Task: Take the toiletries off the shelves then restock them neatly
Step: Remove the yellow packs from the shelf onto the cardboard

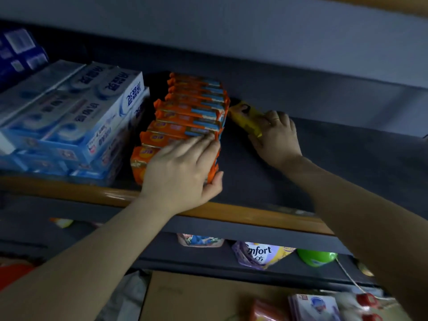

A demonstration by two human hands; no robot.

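restocking looked partway: beside the orange packets [185, 121], the left hand [183, 172] lay flat-fingered, the right hand [275, 135] gripped a yellow packet [245, 117]; shelf space beyond stayed unfilled.

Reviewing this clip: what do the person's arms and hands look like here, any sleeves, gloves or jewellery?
Both forearms are bare; no sleeves show up to the frame edge, and no gloves. The right hand wears a thin ring on one finger. The left hand shows no ring, watch or band from this view.
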